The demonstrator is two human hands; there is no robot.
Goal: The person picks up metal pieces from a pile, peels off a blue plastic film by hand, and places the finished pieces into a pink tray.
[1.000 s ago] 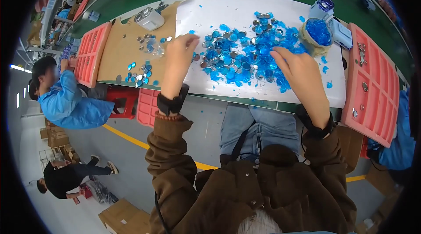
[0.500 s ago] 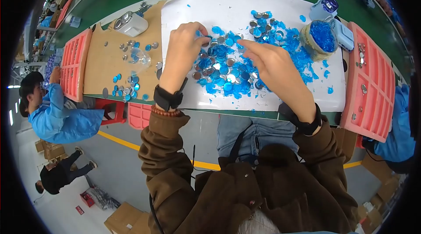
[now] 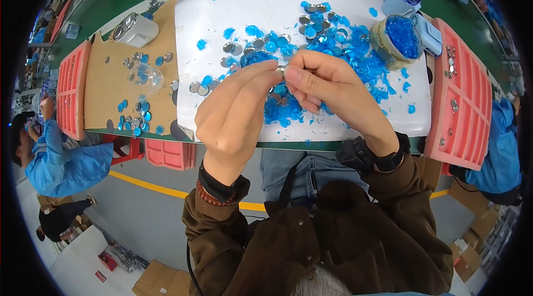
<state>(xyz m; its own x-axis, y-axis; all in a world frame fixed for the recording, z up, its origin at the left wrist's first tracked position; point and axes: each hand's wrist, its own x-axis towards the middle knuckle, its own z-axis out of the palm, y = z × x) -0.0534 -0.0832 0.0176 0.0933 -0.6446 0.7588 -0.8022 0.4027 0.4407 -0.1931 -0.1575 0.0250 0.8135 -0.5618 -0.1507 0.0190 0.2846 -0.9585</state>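
Left hand and right hand meet, fingertips pinched together on a silver-rimmed disc; whether its face is bare is hidden. Around them, nine to two o'clock, a disc heap mixes bare and blue-filmed pieces, seemingly part-peeled. Toward half-past two, a tub brims with blue film scraps.

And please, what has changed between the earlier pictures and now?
The left hand moved right and the right hand moved left across the white sheet; they meet over the disc pile, with a silver disc now in their grip. The tub of blue scraps and the right-hand pink tray stayed in place.
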